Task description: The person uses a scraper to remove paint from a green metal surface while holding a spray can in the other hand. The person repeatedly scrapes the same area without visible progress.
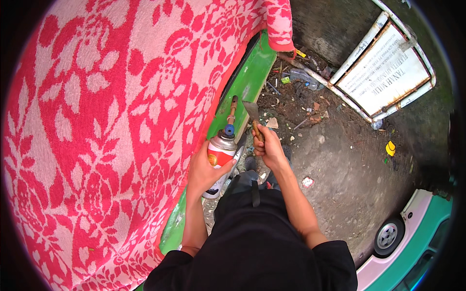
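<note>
My left hand (206,167) is wrapped round a gas canister (224,145) with a red and white label. A blow torch head (231,115) with a blue knob and a brownish metal nozzle tops the canister, pointing away from me over the green painted panel (252,75). In my right hand (270,148) is a scraper (252,112), gripped by its wooden handle. Its flat metal blade points up and left, close beside the nozzle and over the panel's edge. No flame can be made out.
A pink and red floral cloth (107,121) covers the large surface at left. Litter and a clear plastic bottle (306,77) lie on the dirt ahead. A rusty white-framed sign (388,68) leans at the upper right. A pink and green vehicle (412,233) stands at lower right.
</note>
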Demonstrator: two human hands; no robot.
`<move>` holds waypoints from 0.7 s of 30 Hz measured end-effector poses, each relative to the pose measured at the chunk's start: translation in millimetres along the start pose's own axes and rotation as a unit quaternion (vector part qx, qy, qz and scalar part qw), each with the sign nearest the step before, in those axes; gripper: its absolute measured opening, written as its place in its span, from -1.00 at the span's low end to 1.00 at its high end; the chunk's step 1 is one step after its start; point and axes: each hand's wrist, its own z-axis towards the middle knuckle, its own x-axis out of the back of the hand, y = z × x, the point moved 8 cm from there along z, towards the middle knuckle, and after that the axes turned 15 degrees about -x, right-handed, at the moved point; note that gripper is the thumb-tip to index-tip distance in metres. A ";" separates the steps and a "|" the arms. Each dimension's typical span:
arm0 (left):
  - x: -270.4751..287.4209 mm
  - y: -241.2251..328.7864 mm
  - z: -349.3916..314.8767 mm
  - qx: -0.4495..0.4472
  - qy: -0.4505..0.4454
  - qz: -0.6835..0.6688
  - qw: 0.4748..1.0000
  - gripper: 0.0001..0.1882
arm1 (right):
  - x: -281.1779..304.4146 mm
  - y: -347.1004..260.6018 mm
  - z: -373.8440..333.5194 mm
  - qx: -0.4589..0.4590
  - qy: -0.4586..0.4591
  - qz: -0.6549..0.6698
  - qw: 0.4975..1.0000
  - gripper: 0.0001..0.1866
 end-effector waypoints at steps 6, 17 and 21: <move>0.2 1.9 0.5 0.009 -0.002 0.012 1.000 -0.37 | -5.6 -3.8 1.9 0.014 -0.024 -0.006 1.000 -0.64; -0.9 5.7 6.2 0.013 -0.022 0.032 0.999 -0.37 | -14.7 -20.6 7.3 0.041 -0.029 -0.028 0.998 -0.63; -1.0 13.4 6.7 0.004 -0.040 0.000 0.999 -0.37 | -18.0 -23.0 13.0 0.047 -0.025 -0.028 0.998 -0.63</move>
